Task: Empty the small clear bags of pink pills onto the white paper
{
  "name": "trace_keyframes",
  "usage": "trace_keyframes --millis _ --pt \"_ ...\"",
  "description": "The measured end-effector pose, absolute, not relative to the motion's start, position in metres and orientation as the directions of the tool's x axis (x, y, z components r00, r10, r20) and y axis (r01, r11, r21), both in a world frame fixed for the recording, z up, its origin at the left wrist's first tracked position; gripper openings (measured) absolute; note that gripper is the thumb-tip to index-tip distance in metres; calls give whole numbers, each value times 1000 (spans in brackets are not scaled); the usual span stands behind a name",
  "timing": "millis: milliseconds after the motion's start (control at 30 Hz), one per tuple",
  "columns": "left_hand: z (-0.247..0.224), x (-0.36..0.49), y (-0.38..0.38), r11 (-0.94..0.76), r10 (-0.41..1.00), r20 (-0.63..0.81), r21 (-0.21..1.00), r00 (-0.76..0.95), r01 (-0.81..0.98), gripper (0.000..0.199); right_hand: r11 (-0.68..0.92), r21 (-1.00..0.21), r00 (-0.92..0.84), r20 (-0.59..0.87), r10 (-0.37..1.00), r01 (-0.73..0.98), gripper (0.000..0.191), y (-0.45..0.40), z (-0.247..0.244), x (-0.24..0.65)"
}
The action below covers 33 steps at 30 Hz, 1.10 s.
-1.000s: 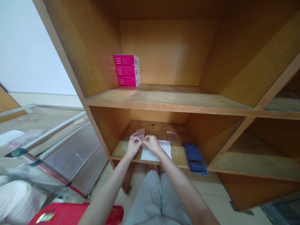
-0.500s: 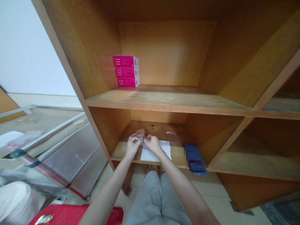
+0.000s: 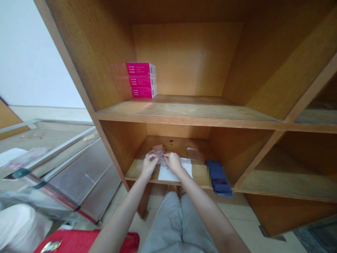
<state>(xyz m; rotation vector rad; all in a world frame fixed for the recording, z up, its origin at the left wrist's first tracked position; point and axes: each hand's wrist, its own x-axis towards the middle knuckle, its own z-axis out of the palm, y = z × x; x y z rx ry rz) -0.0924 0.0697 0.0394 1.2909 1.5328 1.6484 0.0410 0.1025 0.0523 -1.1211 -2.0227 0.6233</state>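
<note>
Between my two hands is a small clear plastic bag (image 3: 159, 153), held just above the lower shelf. My left hand (image 3: 150, 163) pinches its left side with thumb and fingers. My right hand (image 3: 171, 161) is closed at the bag's right edge, fingertips pressed together on the plastic. A white sheet of paper (image 3: 168, 174) lies partly under my right hand and wrist. Behind the bag a brownish piece (image 3: 158, 147) shows; I cannot make out what it is. Another flat clear bag (image 3: 193, 154) rests on the shelf to the right of the paper.
Three stacked pink boxes (image 3: 142, 80) stand on the upper shelf (image 3: 189, 107). A dark blue blurred item (image 3: 219, 179) hangs over the lower shelf's front edge at right. A metal cart (image 3: 79, 172) is on the left, with a red object (image 3: 116, 242) below it.
Both hands stay nearly in place. The plastic bag between them has shifted slightly and looks flatter, and my right hand has moved a little to the right.
</note>
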Motion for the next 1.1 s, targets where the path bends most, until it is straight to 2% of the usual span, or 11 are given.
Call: trace_keyframes --millis 167,300,433,633,700,800,933,1000,1100 --pt "40 -102 70 -226 910 180 971 -374 -83 16 446 -820 -315 343 885 360 17 111 54 49" --pt "42 -108 70 -222 922 110 935 -370 -276 17 349 -913 -281 285 916 212 27 112 54 52" --pt "37 -113 70 -184 940 44 901 -338 -394 21 300 -946 -287 256 923 122 34 113 48 52" --pt "34 -116 69 -188 941 57 907 -333 -377 25 289 -947 -481 191 855 138 36 116 43 50" --pt "36 -117 69 -195 936 60 910 -347 -367 25 284 -950 -499 185 847 131 34 116 47 50" --pt "36 -121 70 -195 943 31 859 -332 -473 22 269 -959 -483 193 854 93 33 114 58 49" --pt "28 -126 68 -112 982 -5 785 -187 -609 29 246 -969 -450 209 868 23 30 110 75 49" --pt "23 -124 65 -25 996 -33 802 -86 -597 35 231 -973 -470 201 859 6 29 109 82 49" --pt "22 -117 61 78 997 -56 845 57 -529 32 161 -987 -537 125 834 22 31 108 86 49"
